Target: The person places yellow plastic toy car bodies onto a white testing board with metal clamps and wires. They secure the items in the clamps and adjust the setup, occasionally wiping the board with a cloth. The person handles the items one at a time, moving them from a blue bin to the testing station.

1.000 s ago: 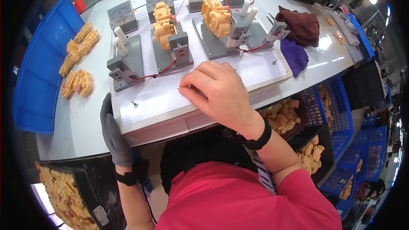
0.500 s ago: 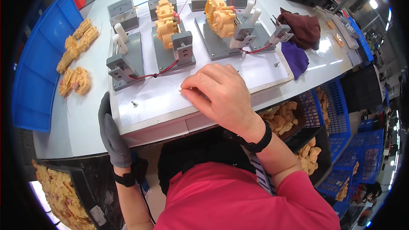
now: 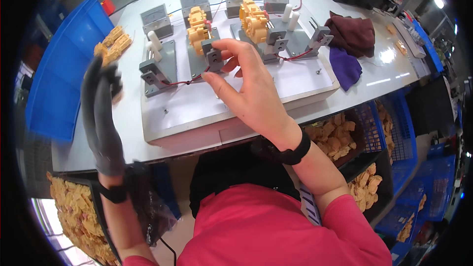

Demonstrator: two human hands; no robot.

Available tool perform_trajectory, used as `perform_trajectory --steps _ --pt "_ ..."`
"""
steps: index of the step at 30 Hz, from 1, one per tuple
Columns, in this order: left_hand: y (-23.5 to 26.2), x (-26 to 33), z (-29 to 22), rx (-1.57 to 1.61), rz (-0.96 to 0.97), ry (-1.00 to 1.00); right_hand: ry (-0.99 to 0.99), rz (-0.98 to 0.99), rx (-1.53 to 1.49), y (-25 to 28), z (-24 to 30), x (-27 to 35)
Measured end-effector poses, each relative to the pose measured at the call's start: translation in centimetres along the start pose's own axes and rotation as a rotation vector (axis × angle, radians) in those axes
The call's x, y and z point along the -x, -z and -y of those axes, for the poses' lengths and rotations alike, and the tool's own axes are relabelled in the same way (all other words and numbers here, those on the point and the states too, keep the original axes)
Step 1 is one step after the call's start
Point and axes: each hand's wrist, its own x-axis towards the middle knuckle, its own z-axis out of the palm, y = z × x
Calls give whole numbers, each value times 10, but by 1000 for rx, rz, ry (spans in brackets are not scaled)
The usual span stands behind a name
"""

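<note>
My left hand (image 3: 102,123), in a dark grey glove, reaches over the table's left side. Its fingers are smeared by motion around pale yellow moulded parts (image 3: 117,42), so any grip is hidden. My right hand (image 3: 256,91), bare, has thumb and bent forefinger apart with nothing visible between them. Its forefinger is at the grey end block (image 3: 214,58) of a test fixture; whether they touch cannot be told. A yellow gear-like assembly (image 3: 198,25) sits on that fixture. Another yellow assembly (image 3: 253,22) is mounted on the fixture to its right.
Several dial meters (image 3: 156,18) line the board's back. An unloaded fixture (image 3: 160,69) with white posts stands left. A blue bin (image 3: 69,69) borders the table. Brown cloth (image 3: 351,34) and purple cloth (image 3: 344,69) lie right. Tubs of yellow parts (image 3: 81,216) stand below.
My left hand has left the board's front left corner and moved up and left to the loose parts. My right hand has risen toward the grey block, its pinched fingers now spread.
</note>
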Motion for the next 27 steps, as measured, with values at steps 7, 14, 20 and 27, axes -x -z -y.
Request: perform_trajectory --steps 7,14,20,27 --pt "-69 -118 -37 -573 806 -200 5 -34 -89 -8 -1 -5" --pt "-122 -127 -46 -797 708 273 -24 4 -58 -5 -1 2" --pt "-16 -121 -81 -572 460 69 -92 71 -260 -2 -17 8" --pt "254 -19 -27 -536 -318 415 -120 75 -255 2 -21 11"
